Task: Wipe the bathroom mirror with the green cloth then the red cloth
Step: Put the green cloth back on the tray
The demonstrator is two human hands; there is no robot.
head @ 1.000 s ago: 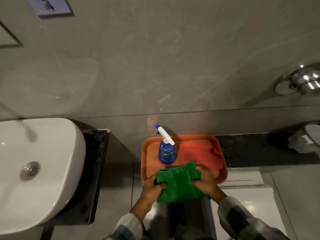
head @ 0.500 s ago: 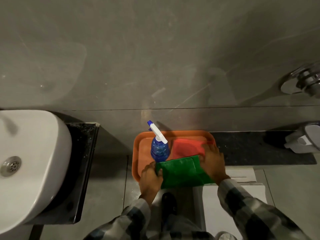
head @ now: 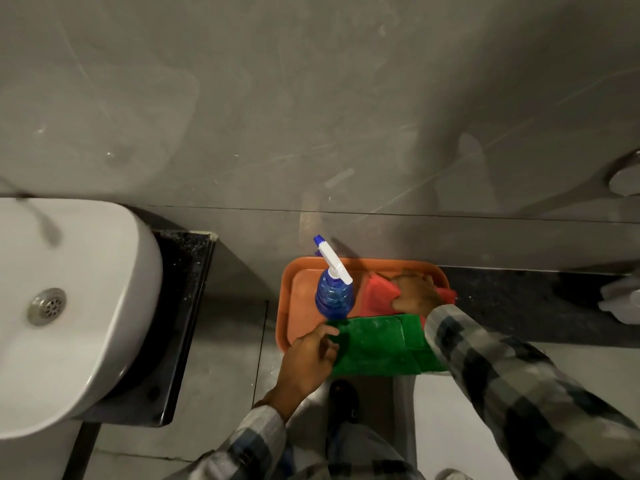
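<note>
The green cloth (head: pixel 377 344) lies folded flat over the front edge of an orange tray (head: pixel 286 299). My left hand (head: pixel 308 355) pinches the cloth's left edge, thumb on its near corner. The red cloth (head: pixel 375 296) lies in the tray's back right part. On it rests my right hand (head: pixel 414 294), fingers curled around the fabric. A blue spray bottle (head: pixel 334 297) with a white trigger stands upright in the tray between my hands. The mirror is out of view.
A white sink (head: pixel 69 306) on a black counter (head: pixel 183 306) fills the left side. The grey wall (head: pixel 311 116) rises behind the tray. A dark ledge (head: pixel 519 306) runs right, with a white object (head: pixel 620 299) on it. My dark shoe (head: pixel 343 400) shows below the tray.
The green cloth went from bunched between both hands to lying flat on the tray's front. My right hand left it and moved back onto the red cloth.
</note>
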